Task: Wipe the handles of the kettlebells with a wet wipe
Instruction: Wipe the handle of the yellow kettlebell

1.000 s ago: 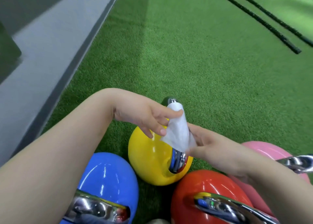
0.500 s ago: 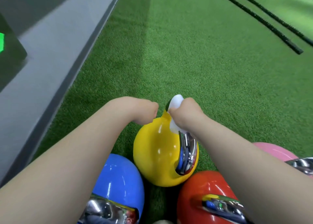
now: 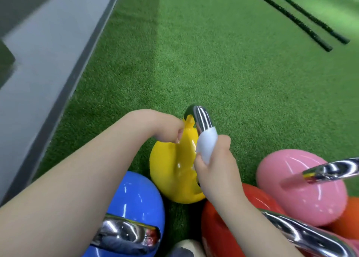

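Note:
A yellow kettlebell (image 3: 172, 171) stands on the green turf with a chrome handle (image 3: 201, 118) arching over it. My right hand (image 3: 215, 163) grips the near side of that handle through a white wet wipe (image 3: 206, 145). The top of the handle shows bare above the wipe. My left hand (image 3: 165, 128) has its fingers curled against the yellow body at the far base of the handle. What the fingertips hold is hidden.
Blue (image 3: 134, 200), red (image 3: 229, 227) and pink (image 3: 297, 186) kettlebells with chrome handles crowd the near side. An orange one (image 3: 349, 216) peeks in at the right edge. Two black ropes (image 3: 303, 17) lie on the turf (image 3: 213, 62) far right. A grey floor strip (image 3: 48, 62) runs along the left.
My right hand wrapped the wipe round the handle, then slid down it toward me, baring the chrome top. My left hand moved from the wipe to the kettlebell's body.

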Available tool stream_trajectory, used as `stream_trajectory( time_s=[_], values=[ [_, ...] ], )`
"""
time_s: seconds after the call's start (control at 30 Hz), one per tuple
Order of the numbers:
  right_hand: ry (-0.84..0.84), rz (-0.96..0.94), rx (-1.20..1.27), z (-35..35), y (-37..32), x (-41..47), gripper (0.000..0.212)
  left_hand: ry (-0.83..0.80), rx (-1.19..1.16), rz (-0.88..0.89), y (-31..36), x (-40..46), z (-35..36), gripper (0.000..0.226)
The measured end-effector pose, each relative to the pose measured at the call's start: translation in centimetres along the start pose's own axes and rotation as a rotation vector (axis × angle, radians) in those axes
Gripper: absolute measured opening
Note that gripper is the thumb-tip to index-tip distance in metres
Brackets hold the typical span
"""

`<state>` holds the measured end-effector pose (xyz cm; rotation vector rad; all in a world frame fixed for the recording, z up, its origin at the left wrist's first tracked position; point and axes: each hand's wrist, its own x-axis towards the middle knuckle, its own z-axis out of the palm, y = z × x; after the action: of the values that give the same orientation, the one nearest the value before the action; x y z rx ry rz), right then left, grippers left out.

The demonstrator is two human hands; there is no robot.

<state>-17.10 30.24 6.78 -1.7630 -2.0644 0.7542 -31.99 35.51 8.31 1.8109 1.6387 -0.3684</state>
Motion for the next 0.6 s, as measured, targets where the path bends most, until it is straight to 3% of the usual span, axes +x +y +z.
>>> stream_trajectory(
  time_s=[0.07,0.2,0.33,0.4,0.5,0.6],
  values=[
    [0.001,0.069,0.143,0.1,0.3,-0.1,0.025,-0.005,-0.006,0.036,0.1,0.2,0.1,0.023],
    [-0.121,0.207,0.16,-0.6,-0.6,3.1,0.02,-0.024,-0.017,0.071,0.2,0.5,0.4,0.022],
    [-0.513,0.431,0.511,-2.6,-2.1,6.1,0.007,-0.036,-0.031,0.075,-0.1,0.7,0.7,0.027],
    [-0.691,0.544,0.666,-3.2,-2.4,7.0,0.021,-0.044,-0.031,0.081,0.0,0.6,0.6,0.029],
    [-0.709,0.568,0.729,-3.2,-2.1,7.4,0.027,-0.055,-0.041,0.089,0.2,0.5,0.6,0.029],
    [-0.499,0.448,0.612,-2.3,-2.1,6.4,0.016,-0.063,-0.035,0.092,0.3,0.6,0.7,0.029]
  ],
)
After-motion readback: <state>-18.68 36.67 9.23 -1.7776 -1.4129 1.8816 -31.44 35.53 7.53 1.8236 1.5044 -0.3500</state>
